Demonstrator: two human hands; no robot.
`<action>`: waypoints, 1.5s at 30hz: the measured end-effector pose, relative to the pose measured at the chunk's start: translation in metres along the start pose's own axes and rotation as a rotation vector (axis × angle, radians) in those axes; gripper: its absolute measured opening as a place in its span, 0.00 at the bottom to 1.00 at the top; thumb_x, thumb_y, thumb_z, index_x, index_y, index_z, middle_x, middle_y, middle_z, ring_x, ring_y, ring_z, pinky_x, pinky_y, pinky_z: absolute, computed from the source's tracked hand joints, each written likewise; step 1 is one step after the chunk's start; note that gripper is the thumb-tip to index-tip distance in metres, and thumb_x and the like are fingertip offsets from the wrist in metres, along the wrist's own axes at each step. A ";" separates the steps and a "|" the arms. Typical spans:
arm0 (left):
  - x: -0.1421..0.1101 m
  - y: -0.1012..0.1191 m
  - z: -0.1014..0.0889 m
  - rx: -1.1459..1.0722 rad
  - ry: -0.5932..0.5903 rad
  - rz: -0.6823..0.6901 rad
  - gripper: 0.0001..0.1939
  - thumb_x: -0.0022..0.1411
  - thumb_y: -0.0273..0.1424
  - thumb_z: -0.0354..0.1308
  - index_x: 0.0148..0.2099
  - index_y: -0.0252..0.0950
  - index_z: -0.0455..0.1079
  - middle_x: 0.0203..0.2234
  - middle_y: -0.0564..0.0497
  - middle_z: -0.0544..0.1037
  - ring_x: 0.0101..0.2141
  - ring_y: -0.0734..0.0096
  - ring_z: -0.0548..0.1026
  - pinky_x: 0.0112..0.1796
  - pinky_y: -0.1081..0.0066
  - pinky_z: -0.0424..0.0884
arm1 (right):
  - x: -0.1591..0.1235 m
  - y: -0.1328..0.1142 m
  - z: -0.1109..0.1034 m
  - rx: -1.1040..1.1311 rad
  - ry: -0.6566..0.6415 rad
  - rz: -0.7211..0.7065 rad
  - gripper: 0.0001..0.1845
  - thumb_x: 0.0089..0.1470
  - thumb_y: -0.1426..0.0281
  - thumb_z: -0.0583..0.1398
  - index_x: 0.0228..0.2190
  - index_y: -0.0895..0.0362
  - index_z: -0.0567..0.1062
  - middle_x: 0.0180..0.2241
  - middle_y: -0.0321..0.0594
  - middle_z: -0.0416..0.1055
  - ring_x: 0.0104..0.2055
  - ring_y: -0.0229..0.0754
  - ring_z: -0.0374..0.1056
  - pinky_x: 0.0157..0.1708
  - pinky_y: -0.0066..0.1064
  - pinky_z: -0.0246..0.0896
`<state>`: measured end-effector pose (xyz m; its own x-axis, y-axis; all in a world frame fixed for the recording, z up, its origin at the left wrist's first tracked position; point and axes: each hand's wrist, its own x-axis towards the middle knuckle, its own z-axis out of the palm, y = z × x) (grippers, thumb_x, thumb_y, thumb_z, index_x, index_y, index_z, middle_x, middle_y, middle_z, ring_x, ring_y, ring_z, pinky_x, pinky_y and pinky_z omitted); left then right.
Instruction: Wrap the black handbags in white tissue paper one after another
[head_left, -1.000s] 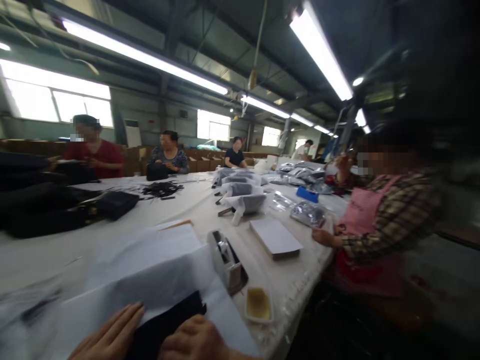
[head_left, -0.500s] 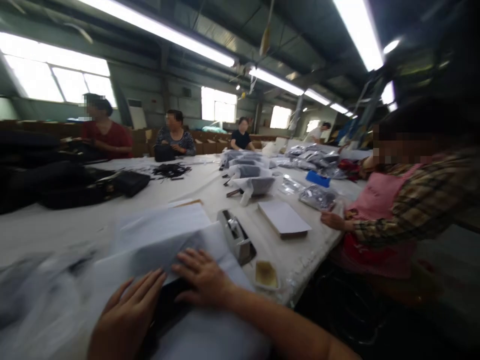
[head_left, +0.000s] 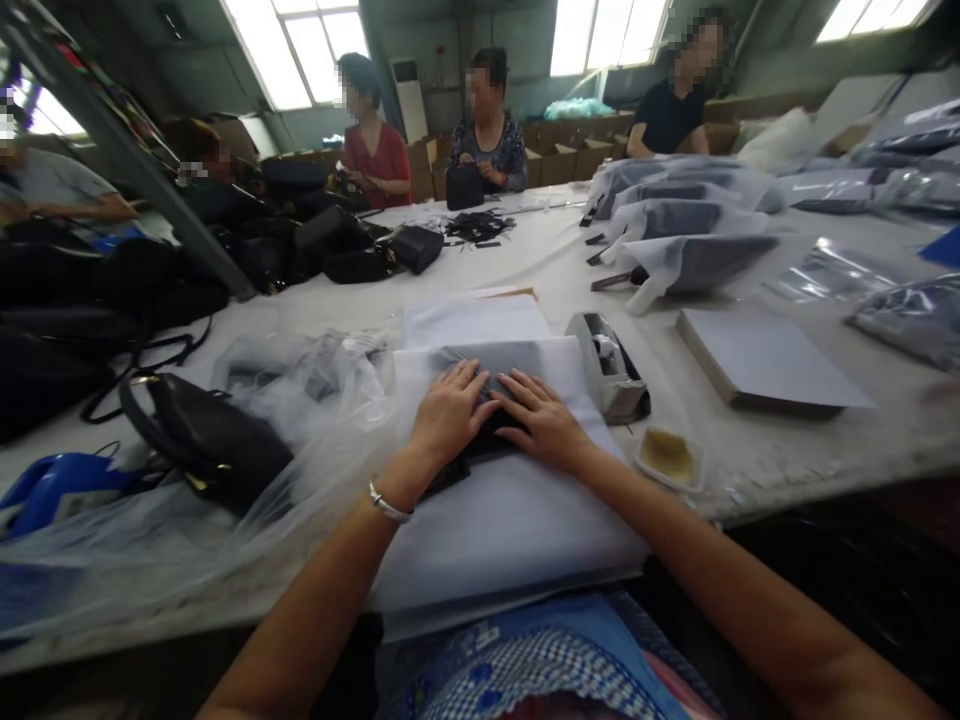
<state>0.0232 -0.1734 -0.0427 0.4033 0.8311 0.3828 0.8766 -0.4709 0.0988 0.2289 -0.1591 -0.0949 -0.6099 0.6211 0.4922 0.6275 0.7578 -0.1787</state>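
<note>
My left hand (head_left: 448,412) and my right hand (head_left: 546,423) lie side by side, fingers stretched flat, on a dark item (head_left: 480,440) half wrapped in white tissue paper (head_left: 510,510). The paper's far flap (head_left: 487,357) is folded over the item's far end, just beyond my fingertips. A silver bracelet (head_left: 388,505) rings my left wrist. Neither hand grips anything.
A tape dispenser (head_left: 609,368) stands right of the paper, a small yellow sponge dish (head_left: 667,457) near the table edge, a flat grey board (head_left: 765,360) further right. A black handbag (head_left: 202,440) and clear plastic (head_left: 300,375) lie left. Bagged goods (head_left: 690,255) and several seated people fill the far side.
The view has dropped and swung left toward the table. Both hands have moved forward and now rest flat together on the wrapped item; the person in the checked shirt has left the view.
</note>
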 end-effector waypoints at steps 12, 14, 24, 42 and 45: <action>-0.045 0.003 0.011 -0.058 -0.197 0.031 0.40 0.62 0.43 0.59 0.70 0.37 0.48 0.69 0.42 0.50 0.68 0.54 0.47 0.65 0.53 0.47 | -0.088 -0.035 -0.072 0.408 -0.321 0.095 0.20 0.55 0.61 0.66 0.49 0.51 0.76 0.43 0.42 0.76 0.47 0.46 0.69 0.48 0.40 0.68; -0.045 0.001 0.012 -0.069 -0.207 0.032 0.41 0.62 0.39 0.61 0.71 0.38 0.47 0.69 0.44 0.49 0.68 0.55 0.46 0.65 0.53 0.47 | -0.098 -0.041 -0.071 0.392 -0.371 0.084 0.21 0.53 0.60 0.67 0.48 0.52 0.76 0.44 0.43 0.75 0.46 0.48 0.69 0.47 0.42 0.68; -0.022 -0.013 -0.023 -0.167 -0.417 0.065 0.29 0.70 0.45 0.44 0.68 0.39 0.54 0.68 0.47 0.54 0.66 0.62 0.54 0.64 0.62 0.54 | -0.053 -0.072 -0.035 0.452 -0.266 0.255 0.17 0.62 0.65 0.59 0.51 0.55 0.74 0.49 0.44 0.75 0.39 0.42 0.73 0.46 0.35 0.69; -0.012 -0.021 -0.027 -0.117 -0.469 0.073 0.27 0.71 0.42 0.42 0.67 0.40 0.56 0.67 0.50 0.57 0.65 0.68 0.57 0.62 0.67 0.57 | 0.018 -0.145 0.016 0.526 -0.458 -0.020 0.21 0.60 0.67 0.59 0.55 0.56 0.71 0.56 0.44 0.71 0.53 0.50 0.70 0.50 0.38 0.67; -0.013 -0.021 -0.029 -0.121 -0.469 0.069 0.26 0.71 0.42 0.42 0.68 0.41 0.56 0.67 0.51 0.57 0.65 0.67 0.57 0.62 0.67 0.56 | -0.009 -0.136 0.001 0.655 -0.443 -0.197 0.16 0.63 0.68 0.57 0.51 0.54 0.75 0.55 0.37 0.71 0.50 0.43 0.72 0.50 0.31 0.67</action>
<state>-0.0079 -0.1824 -0.0233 0.5588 0.8271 -0.0604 0.8181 -0.5377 0.2040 0.1489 -0.2673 -0.0758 -0.9004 0.3818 0.2088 0.1620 0.7394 -0.6535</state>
